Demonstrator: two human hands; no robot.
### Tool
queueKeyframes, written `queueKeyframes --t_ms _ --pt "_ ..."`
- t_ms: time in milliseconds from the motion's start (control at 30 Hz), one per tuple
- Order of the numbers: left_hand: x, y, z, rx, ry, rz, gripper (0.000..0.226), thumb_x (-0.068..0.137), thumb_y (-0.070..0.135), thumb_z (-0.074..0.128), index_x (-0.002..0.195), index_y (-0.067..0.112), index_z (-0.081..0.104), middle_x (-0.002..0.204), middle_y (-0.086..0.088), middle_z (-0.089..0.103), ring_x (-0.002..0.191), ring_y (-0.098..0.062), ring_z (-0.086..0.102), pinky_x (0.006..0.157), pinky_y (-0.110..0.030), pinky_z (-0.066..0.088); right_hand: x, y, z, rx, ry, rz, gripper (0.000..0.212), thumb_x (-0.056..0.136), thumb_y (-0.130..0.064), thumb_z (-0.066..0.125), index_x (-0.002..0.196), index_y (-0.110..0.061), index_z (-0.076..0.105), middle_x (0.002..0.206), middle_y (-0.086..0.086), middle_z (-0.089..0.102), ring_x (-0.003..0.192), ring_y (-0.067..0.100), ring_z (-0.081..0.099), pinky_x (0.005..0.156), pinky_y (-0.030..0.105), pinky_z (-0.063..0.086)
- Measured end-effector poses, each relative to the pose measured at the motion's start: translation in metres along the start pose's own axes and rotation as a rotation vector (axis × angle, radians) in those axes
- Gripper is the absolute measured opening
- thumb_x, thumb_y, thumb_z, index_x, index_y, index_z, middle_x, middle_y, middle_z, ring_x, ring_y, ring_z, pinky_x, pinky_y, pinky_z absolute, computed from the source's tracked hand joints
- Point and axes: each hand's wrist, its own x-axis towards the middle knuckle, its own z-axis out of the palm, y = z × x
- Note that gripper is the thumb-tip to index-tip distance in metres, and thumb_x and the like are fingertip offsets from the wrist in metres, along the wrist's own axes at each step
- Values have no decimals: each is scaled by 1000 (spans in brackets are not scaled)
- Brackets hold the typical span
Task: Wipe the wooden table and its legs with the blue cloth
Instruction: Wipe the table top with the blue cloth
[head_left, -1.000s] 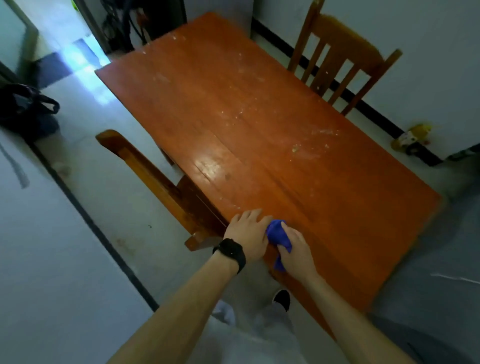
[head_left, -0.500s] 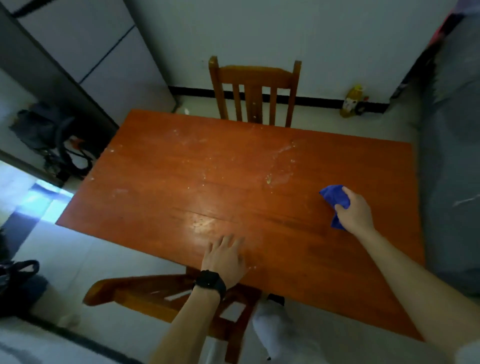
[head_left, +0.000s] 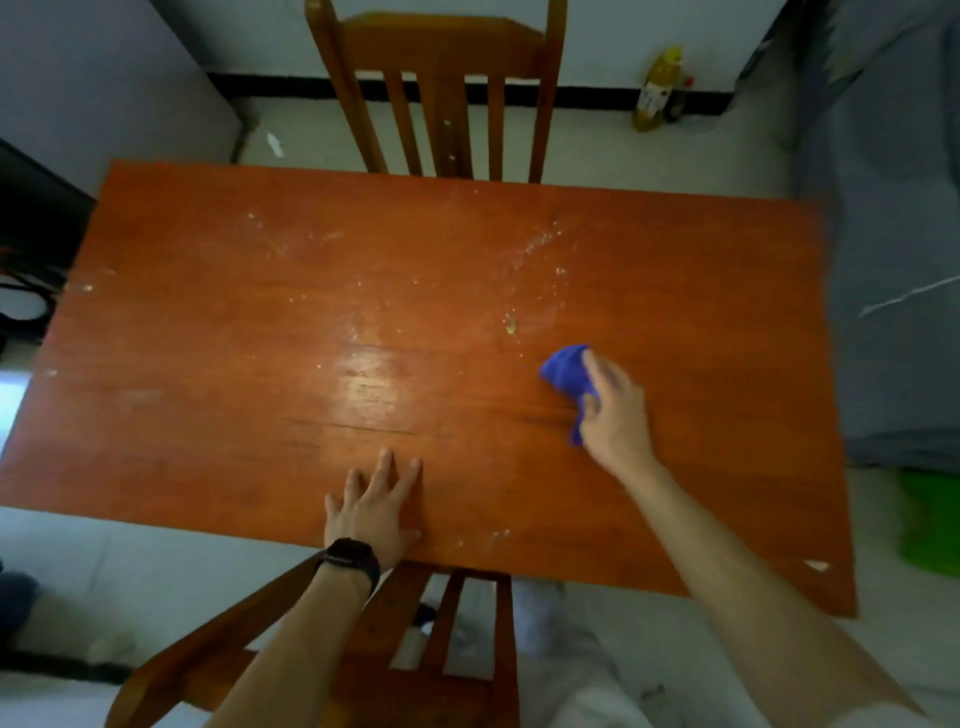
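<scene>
— So, where is the crumpled blue cloth (head_left: 566, 371)?

— Right of centre in the frame, bunched on the rectangular orange-brown wooden table (head_left: 208, 338), with the right hand (head_left: 613, 410) on top of it. The fingers lie over the cloth and the thumb tucks round its lower part, so that hand is gripping it. The hand is a little blurred.

— And the left hand (head_left: 374, 509)?

— Lower centre, flat on the tabletop close to its bottom edge. Its fingers are straight and spread, and it holds nothing. A black wristwatch (head_left: 350, 558) sits on that wrist.

— How does the tabletop look?

— Pale specks and smears (head_left: 540, 244) run across the upper middle and toward the upper right, above the cloth. A shiny patch of glare sits at the centre.

— What surrounds the table?

— A slatted brown wooden chair (head_left: 441, 78) stands at top centre, behind the table's upper edge. A second wooden chair (head_left: 457, 623) shows at bottom centre, partly under the left forearm. A yellow bottle (head_left: 657, 88) stands on the pale floor against the wall in the upper right. Something bright green (head_left: 930, 519) lies at the right edge, too blurred to identify.
</scene>
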Motion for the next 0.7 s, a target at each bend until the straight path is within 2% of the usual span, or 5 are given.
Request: queueKeyframes --t_ms 133,267,467,600,700 --pt "2 -2 5 1 22 15 93 94 43 61 153 46 -10 164 3 -18 149 -44 1 118 -60 16 -18 42 -35 -190 209 460 72 87 -3 58 152 -8 27 149 23 34 123 49 41 103 53 33" --pt "6 -11 9 59 24 89 91 96 46 58 154 40 -12 164 -4 -17 147 -49 6 118 -56 18 -92 -16 29 -315 165 355 77 72 1 65 144 -5 38 139 25 43 109 46 49 90 50 39" --pt "10 -59 0 267 31 326 88 96 38 59 154 42 -7 165 -1 -15 144 -40 16 114 -53 27 -118 -100 44 79 -162 226 62 93 1 50 150 -16 31 148 12 32 133 31 41 110 36 33" --pt "13 -99 -2 340 15 417 96 93 32 65 153 44 -9 163 5 -21 150 -29 6 117 -57 22 -131 -66 -1 37 200 622 72 92 0 55 155 -11 20 150 22 29 134 39 37 109 44 32" --pt "15 -102 -3 337 18 455 99 91 36 68 153 45 -9 163 5 -23 149 -27 6 116 -56 24 -158 -39 1 -125 81 952 74 91 -13 56 154 -10 16 150 23 29 135 46 30 110 52 28"
